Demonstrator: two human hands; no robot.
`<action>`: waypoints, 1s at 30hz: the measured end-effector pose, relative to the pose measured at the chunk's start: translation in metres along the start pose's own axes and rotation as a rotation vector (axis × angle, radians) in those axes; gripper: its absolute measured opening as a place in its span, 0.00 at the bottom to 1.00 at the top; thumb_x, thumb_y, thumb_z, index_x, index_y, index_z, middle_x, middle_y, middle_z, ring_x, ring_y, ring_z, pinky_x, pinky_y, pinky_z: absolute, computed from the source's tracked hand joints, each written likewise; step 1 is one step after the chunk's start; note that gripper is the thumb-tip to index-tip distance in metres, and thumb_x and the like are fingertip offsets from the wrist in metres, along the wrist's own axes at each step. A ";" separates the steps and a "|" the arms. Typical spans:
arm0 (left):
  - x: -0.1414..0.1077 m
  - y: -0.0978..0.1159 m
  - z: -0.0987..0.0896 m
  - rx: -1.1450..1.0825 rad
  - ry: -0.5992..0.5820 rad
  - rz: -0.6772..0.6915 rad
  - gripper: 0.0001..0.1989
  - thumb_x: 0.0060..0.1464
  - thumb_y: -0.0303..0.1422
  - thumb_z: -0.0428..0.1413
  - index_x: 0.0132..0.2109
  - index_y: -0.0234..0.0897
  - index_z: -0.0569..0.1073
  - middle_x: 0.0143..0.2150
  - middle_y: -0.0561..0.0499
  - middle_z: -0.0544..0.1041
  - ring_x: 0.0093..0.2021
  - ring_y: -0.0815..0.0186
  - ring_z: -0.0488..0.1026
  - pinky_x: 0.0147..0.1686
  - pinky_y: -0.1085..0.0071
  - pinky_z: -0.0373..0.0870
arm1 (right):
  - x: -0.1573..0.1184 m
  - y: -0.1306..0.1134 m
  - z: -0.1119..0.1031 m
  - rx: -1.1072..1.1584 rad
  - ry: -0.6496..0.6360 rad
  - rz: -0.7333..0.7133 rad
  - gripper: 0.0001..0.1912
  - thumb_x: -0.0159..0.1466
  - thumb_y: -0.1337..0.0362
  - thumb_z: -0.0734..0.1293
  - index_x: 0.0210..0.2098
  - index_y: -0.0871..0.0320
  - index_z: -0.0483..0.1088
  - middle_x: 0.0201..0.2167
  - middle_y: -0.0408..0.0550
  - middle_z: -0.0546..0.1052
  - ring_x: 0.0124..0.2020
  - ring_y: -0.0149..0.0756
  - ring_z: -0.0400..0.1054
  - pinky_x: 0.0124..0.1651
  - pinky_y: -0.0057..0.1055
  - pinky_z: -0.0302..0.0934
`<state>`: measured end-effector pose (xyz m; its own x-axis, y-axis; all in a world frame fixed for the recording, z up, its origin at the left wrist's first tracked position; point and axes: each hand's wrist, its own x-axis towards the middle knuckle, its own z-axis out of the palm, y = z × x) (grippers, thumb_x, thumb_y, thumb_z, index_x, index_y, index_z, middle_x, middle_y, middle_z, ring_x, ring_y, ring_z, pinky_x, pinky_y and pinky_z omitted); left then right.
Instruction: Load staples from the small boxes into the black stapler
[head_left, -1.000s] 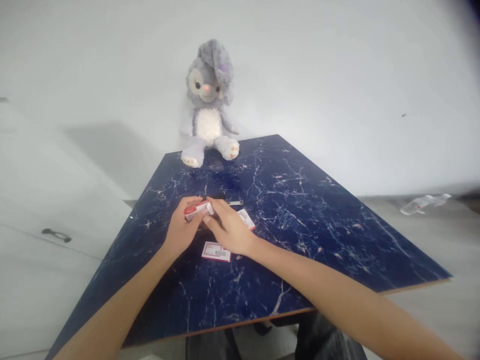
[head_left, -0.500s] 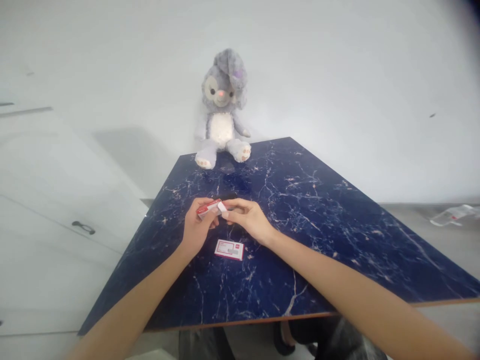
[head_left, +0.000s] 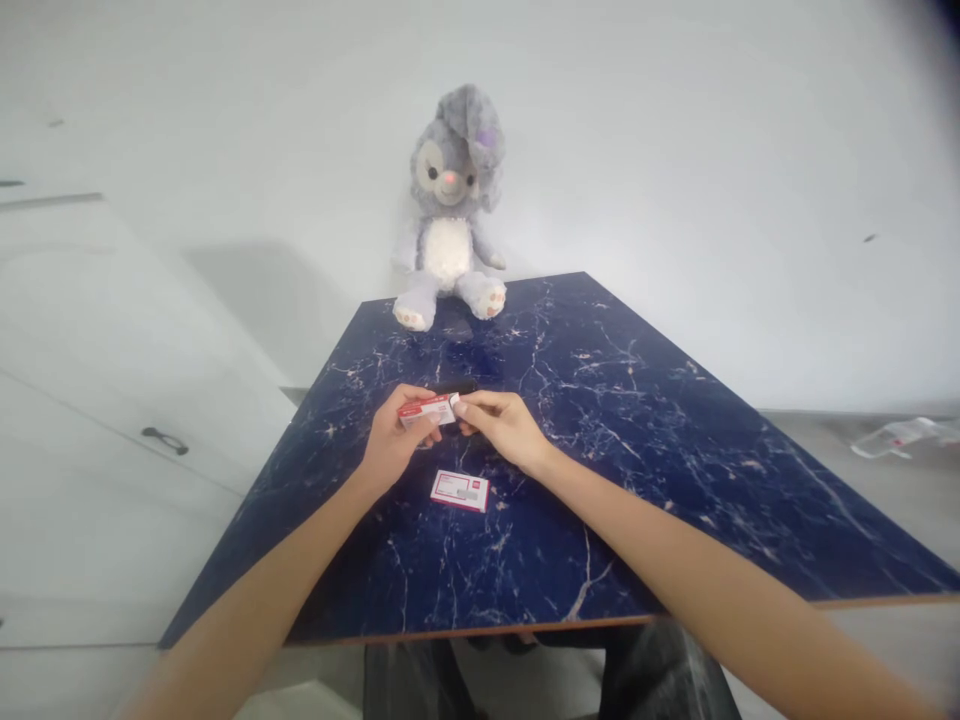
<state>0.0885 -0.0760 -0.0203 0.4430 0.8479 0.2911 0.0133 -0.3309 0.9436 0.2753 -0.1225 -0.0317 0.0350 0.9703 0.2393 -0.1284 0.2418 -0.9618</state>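
A small red and white box [head_left: 427,409] is held above the blue marbled table [head_left: 637,480]. My left hand [head_left: 394,435] is wrapped round its left part, thumb along the front. The fingers of my right hand [head_left: 499,425] pinch at the box's right end, by its white flap. A second flat white box with a red border [head_left: 460,491] lies on the table just below my hands. Behind my hands a dark object [head_left: 454,386] lies on the table, partly hidden.
A grey plush toy [head_left: 448,210] sits at the table's far edge against the white wall. A clear plastic item [head_left: 900,436] lies beyond the table on the right. White cabinet doors with a dark handle [head_left: 165,440] stand at the left.
The held box has turned to lie more level, and its white end flap now sits closer against the end. My right fingers have shifted with it. The camera view has moved slightly.
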 end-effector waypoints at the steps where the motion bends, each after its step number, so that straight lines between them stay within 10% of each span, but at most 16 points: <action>1: -0.001 0.001 0.001 0.006 -0.016 0.000 0.16 0.57 0.39 0.62 0.48 0.38 0.69 0.28 0.54 0.77 0.26 0.67 0.75 0.29 0.71 0.72 | -0.001 0.000 0.001 -0.029 0.052 -0.019 0.15 0.62 0.52 0.71 0.39 0.57 0.80 0.28 0.44 0.79 0.27 0.32 0.70 0.35 0.31 0.67; 5: -0.005 0.010 0.010 0.059 0.029 0.028 0.16 0.57 0.39 0.62 0.49 0.39 0.70 0.41 0.49 0.80 0.31 0.67 0.78 0.33 0.69 0.76 | -0.009 -0.005 0.006 -0.227 0.167 -0.170 0.13 0.67 0.55 0.68 0.41 0.55 0.80 0.32 0.46 0.81 0.30 0.34 0.72 0.36 0.32 0.67; 11: -0.004 0.015 0.011 0.124 0.180 0.079 0.16 0.56 0.39 0.63 0.49 0.39 0.74 0.49 0.47 0.80 0.33 0.67 0.78 0.36 0.68 0.77 | -0.012 -0.021 0.001 -0.475 -0.101 -0.416 0.16 0.70 0.62 0.61 0.52 0.51 0.77 0.54 0.50 0.77 0.52 0.41 0.72 0.51 0.38 0.67; 18: -0.011 0.011 0.013 0.399 0.024 0.137 0.08 0.57 0.37 0.61 0.41 0.40 0.78 0.39 0.50 0.80 0.38 0.61 0.77 0.43 0.63 0.74 | -0.013 -0.017 -0.002 -0.623 0.113 -0.336 0.19 0.73 0.57 0.58 0.27 0.56 0.68 0.24 0.42 0.69 0.26 0.31 0.63 0.32 0.30 0.56; 23: -0.011 0.011 0.023 0.649 -0.219 0.182 0.08 0.61 0.39 0.57 0.38 0.43 0.81 0.37 0.48 0.79 0.48 0.54 0.72 0.52 0.56 0.69 | -0.008 -0.013 -0.014 -0.697 0.185 -0.364 0.24 0.73 0.53 0.56 0.22 0.55 0.54 0.20 0.38 0.58 0.23 0.30 0.55 0.31 0.30 0.51; 30: -0.001 0.000 0.017 0.796 -0.155 0.248 0.10 0.60 0.39 0.57 0.37 0.41 0.80 0.37 0.45 0.80 0.46 0.51 0.68 0.51 0.52 0.66 | -0.005 -0.020 -0.016 -0.716 0.221 -0.389 0.25 0.73 0.53 0.56 0.22 0.55 0.50 0.19 0.38 0.56 0.22 0.29 0.52 0.30 0.30 0.48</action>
<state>0.1031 -0.0842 -0.0232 0.6333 0.6651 0.3957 0.5011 -0.7420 0.4453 0.2939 -0.1321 -0.0163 0.1492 0.7774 0.6110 0.5896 0.4261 -0.6861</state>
